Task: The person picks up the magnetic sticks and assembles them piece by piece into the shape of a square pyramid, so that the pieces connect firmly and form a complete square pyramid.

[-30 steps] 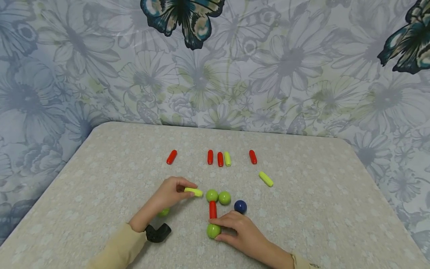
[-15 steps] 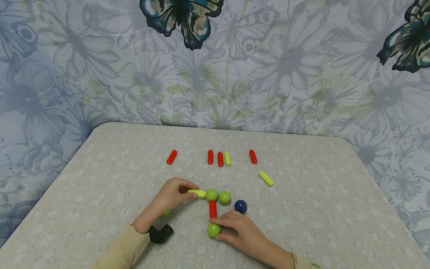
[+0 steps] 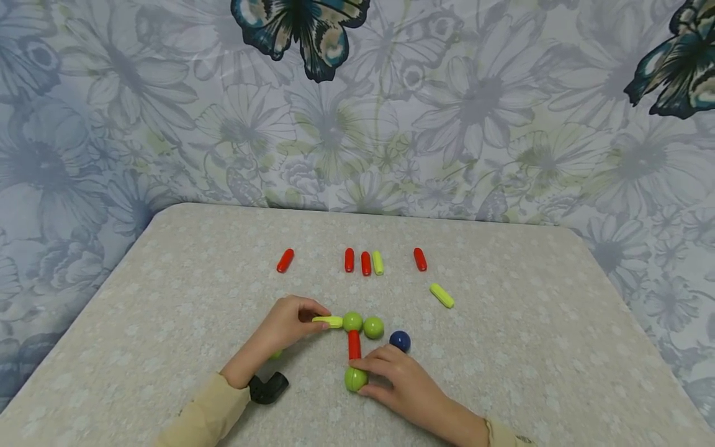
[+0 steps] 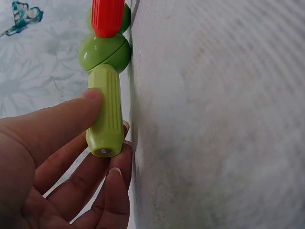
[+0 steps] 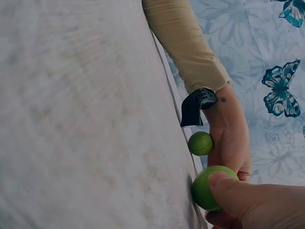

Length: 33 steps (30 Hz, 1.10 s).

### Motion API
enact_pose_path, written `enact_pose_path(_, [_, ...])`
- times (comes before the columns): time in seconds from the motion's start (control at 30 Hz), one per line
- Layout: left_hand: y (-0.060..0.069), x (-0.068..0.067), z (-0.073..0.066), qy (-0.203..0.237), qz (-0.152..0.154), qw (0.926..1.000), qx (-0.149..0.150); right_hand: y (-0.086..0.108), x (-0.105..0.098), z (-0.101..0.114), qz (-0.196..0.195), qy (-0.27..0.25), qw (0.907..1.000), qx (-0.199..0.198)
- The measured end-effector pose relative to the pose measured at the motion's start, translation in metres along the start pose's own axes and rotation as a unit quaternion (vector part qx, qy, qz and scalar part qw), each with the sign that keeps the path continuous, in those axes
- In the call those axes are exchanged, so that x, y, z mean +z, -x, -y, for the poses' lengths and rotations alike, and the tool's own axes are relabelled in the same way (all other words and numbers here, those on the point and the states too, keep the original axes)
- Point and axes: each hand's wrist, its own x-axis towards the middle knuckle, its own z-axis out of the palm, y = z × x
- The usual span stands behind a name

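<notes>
In the head view my left hand (image 3: 287,326) pinches a yellow-green magnetic rod (image 3: 328,321) between thumb and fingers. Its far end touches a green ball (image 3: 352,321); the left wrist view shows a metal tip on the near end of this rod (image 4: 105,114). From that ball a red rod (image 3: 354,345) runs toward a nearer green ball (image 3: 355,379), which my right hand (image 3: 404,382) grips with thumb and fingers. Another green ball (image 3: 373,327) sits just right of the first one. The right fingers partly cover the join at the near ball.
A blue ball (image 3: 400,339) lies beyond my right hand. Several red rods (image 3: 285,261) and two yellow-green rods (image 3: 442,295) lie farther back on the table (image 3: 503,347). A green ball (image 3: 275,354) is partly hidden by my left wrist, where a black curved piece (image 3: 269,388) shows.
My left hand has moved slightly right, bringing the yellow-green rod from a small gap into contact with the green ball. The right hand keeps its grip, almost still.
</notes>
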Motion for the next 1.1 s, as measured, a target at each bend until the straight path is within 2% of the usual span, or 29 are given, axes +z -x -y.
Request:
enact_pose_path(0.13, [0.0,0.001,0.002,0.004,0.002,1.0,0.003,-0.008,-0.011,-0.002,-0.027,0.005,0.9996,-0.004])
enact_pose_path(0.27, [0.0,0.001,0.003,0.004,-0.002,1.0,-0.002,-0.032,-0.023,-0.007,-0.068,0.024,0.9973,0.015])
enact_pose_path(0.4, [0.001,0.0,0.003,0.004,-0.004,1.0,0.002,-0.054,-0.026,-0.015,-0.043,0.03,0.9969,0.059])
enact_pose_path(0.53, [0.002,0.0,0.004,0.007,-0.002,0.9999,0.011,-0.063,-0.018,-0.023,-0.003,0.015,0.9953,0.096])
enact_pose_path(0.8, [0.004,0.002,0.004,0.008,-0.002,0.9998,0.018,-0.064,-0.007,-0.029,-0.023,0.012,0.9939,0.107])
enact_pose_path(0.93, [0.011,-0.007,0.004,-0.008,-0.006,0.9995,0.028,-0.064,-0.007,-0.03,-0.023,0.009,0.9933,0.113])
enact_pose_path(1.1, [0.037,-0.032,0.014,-0.064,0.002,0.9973,0.035,-0.066,-0.009,-0.029,-0.024,0.007,0.9923,0.121])
